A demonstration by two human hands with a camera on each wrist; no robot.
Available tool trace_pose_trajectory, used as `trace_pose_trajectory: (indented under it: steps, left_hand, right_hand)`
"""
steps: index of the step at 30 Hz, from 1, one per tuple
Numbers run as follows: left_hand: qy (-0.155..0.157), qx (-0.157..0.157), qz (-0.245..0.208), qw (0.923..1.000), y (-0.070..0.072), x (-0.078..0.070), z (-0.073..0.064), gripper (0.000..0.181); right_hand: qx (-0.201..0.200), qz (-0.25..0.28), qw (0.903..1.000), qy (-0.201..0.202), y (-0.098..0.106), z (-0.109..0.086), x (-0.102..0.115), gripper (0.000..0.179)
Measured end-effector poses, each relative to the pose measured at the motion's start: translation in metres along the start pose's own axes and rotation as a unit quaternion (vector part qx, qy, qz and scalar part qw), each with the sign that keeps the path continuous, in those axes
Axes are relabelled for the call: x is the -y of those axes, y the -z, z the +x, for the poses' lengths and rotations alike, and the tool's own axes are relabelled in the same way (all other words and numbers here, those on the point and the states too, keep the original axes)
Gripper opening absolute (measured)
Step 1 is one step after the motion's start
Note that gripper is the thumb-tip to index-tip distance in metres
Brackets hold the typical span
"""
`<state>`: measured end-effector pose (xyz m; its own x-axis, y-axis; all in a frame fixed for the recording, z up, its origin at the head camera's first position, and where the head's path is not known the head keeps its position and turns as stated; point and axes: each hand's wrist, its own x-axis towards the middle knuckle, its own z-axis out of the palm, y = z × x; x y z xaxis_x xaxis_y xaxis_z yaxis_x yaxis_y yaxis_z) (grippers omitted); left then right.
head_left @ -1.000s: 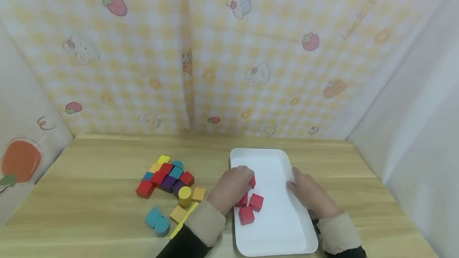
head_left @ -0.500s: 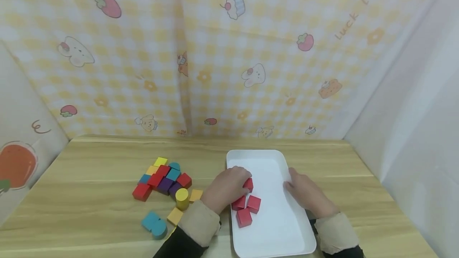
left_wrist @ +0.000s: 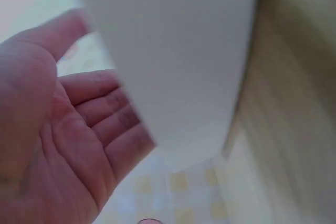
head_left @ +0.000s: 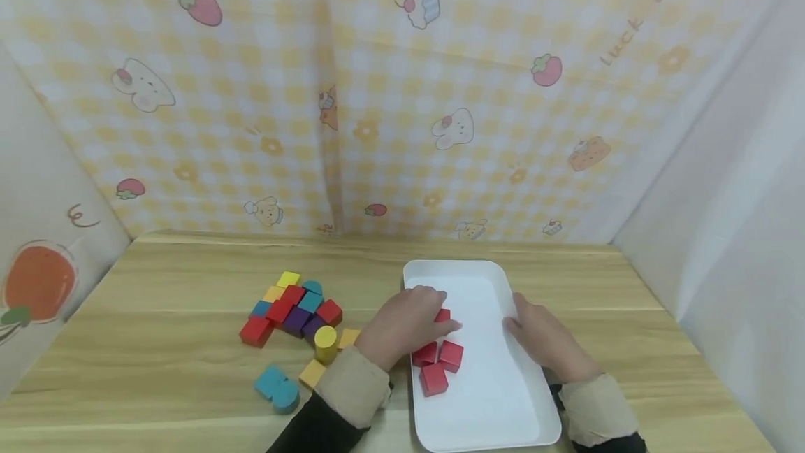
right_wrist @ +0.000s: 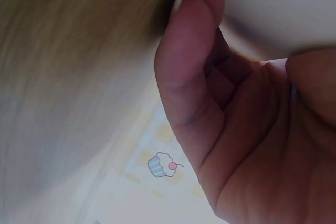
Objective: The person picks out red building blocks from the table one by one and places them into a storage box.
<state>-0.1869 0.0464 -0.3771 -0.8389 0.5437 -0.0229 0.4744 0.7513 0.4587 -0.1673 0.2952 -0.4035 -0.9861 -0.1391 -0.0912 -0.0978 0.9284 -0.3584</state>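
Note:
Over the left side of a white tray, my left hand has its thumb spread away from the fingers. A red cube shows in the gap between thumb and fingers, partly hidden by the hand. Closer to me in the tray lie more red cubes, bunched together. The left wrist view has the left hand's fingers loosely bent, passing behind the tray's wall. My right hand grips the tray's right rim, thumb at the edge. From the right wrist, its curled fingers appear beside the white tray wall.
Left of the tray, mixed coloured blocks sit in a cluster on the wooden table. Two blue blocks, a yellow cylinder and an orange block lie nearer. A patterned cloth hangs behind the table.
The left thumb has spread away from the fingers, off the red cube, which stays in the tray. My right hand keeps its grip on the rim. The head view has shifted slightly.

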Motion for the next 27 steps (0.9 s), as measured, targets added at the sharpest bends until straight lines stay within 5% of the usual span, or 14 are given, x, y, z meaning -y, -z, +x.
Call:
trace_pose_trajectory:
  steps: [7,15,22,27]
  left_hand:
    - [0.006,-0.014,0.022,0.9996,0.017,-0.014,-0.012,0.025]
    - [-0.010,-0.038,0.092,0.9950,0.049,-0.044,-0.053,0.022]
    - [0.036,-0.001,0.082,0.9960,0.071,-0.052,-0.078,0.029]
    - [0.064,0.008,0.066,0.9958,0.082,-0.049,-0.093,0.050]
  right_hand:
    - [-0.007,-0.010,0.9999,0.010,0.001,-0.001,-0.002,0.042]
    - [0.005,-0.006,0.9999,-0.013,-0.001,-0.001,0.001,0.048]
    - [0.002,-0.010,0.9999,-0.009,-0.001,-0.002,0.002,0.048]
    - [0.003,-0.012,0.9999,-0.006,0.000,-0.002,0.001,0.050]
